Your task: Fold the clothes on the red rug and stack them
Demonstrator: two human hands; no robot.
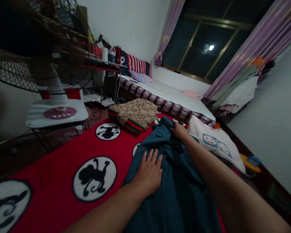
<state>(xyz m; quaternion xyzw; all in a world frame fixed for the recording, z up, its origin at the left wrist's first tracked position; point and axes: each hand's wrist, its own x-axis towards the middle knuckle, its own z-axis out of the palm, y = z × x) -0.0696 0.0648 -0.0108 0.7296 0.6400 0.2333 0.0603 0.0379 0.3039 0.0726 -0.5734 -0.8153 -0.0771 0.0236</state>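
Note:
A dark teal garment (169, 197) lies spread over a red blanket (58, 161) with black monkey figures in white circles. It looks like a pair of trousers, but its lower part runs out of view. My left hand (149, 171) rests flat on the cloth, fingers stretched out. Farther up, my right hand (179, 130) has its fingers closed on the garment's upper edge. Just beyond lies a folded tan patterned garment (135, 113) with green and red striped trim. To the right of my right forearm is a pale garment (214, 139) with a smiley print.
At the left a large fan (59, 111) stands on a stool. A bed (169, 92) with a flag-pattern cushion (138, 64) runs below the window. Clothes (242, 92) hang by the right wall, above a yellow item (249, 163). A cluttered desk (109, 64) stands behind the fan.

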